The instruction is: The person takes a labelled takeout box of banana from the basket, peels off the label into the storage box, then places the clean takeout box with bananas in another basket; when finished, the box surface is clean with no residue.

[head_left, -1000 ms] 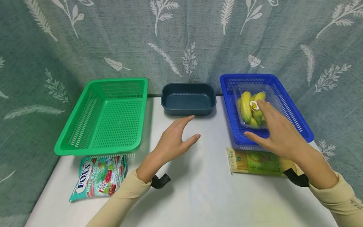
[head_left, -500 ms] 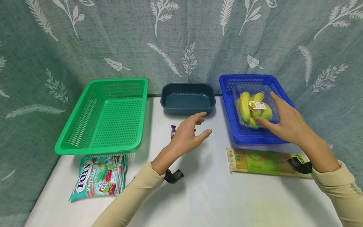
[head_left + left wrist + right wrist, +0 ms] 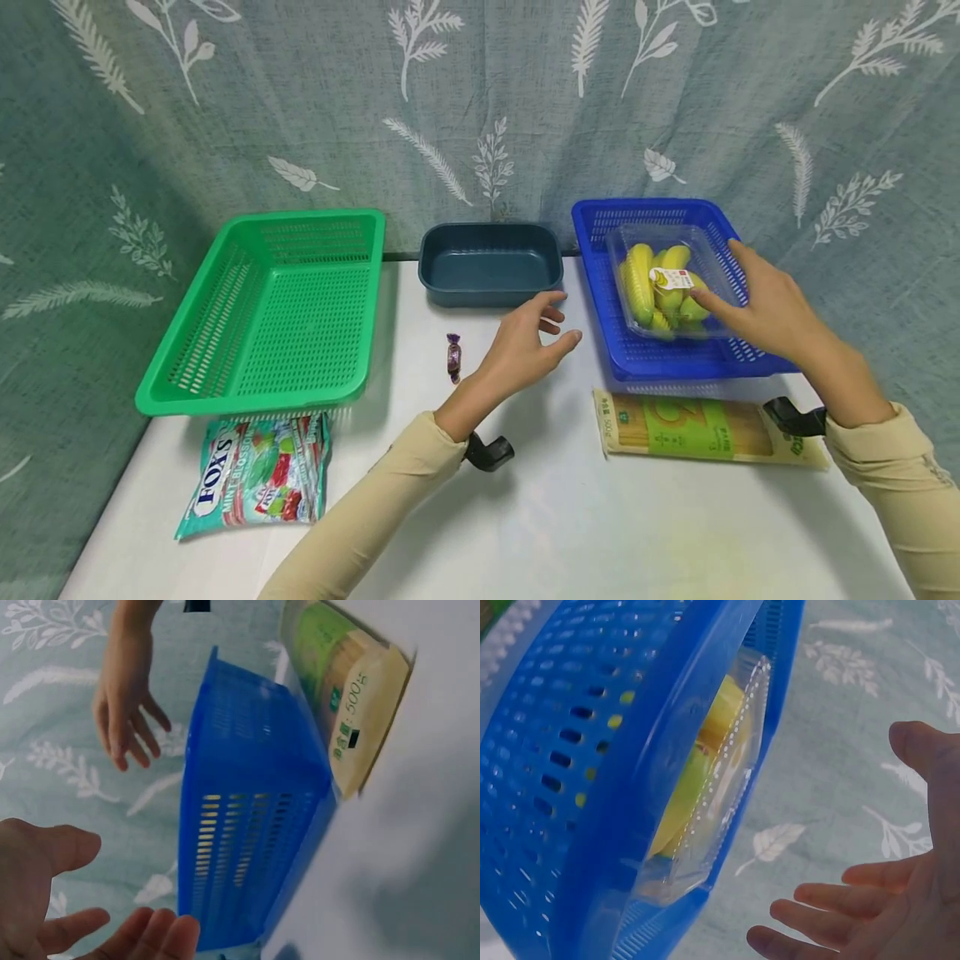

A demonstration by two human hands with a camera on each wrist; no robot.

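Note:
My right hand (image 3: 776, 304) hovers over the right side of the blue basket (image 3: 637, 367), fingers spread and holding nothing. Inside that basket sits a clear plastic box (image 3: 716, 250) of yellow bananas (image 3: 639, 283) with a white label. In the right wrist view the hand (image 3: 870, 900) is apart from the box. My left hand (image 3: 521, 346) hangs above the table between the dark teal tray (image 3: 491, 297) and the blue basket, its fingers loosely bent round nothing. A purple wrapped candy (image 3: 453, 358) lies on the table to its left.
At the left stands a green basket (image 3: 300, 333), with a teal bag of Fox's candy (image 3: 258, 475) in front of it. A flat pack of noodles (image 3: 708, 429) lies before the blue basket. A patterned curtain (image 3: 337, 100) hangs behind everything.
My left hand has moved to the right, uncovering the purple candy. My right hand has drawn back rightward from over the banana box, showing its label.

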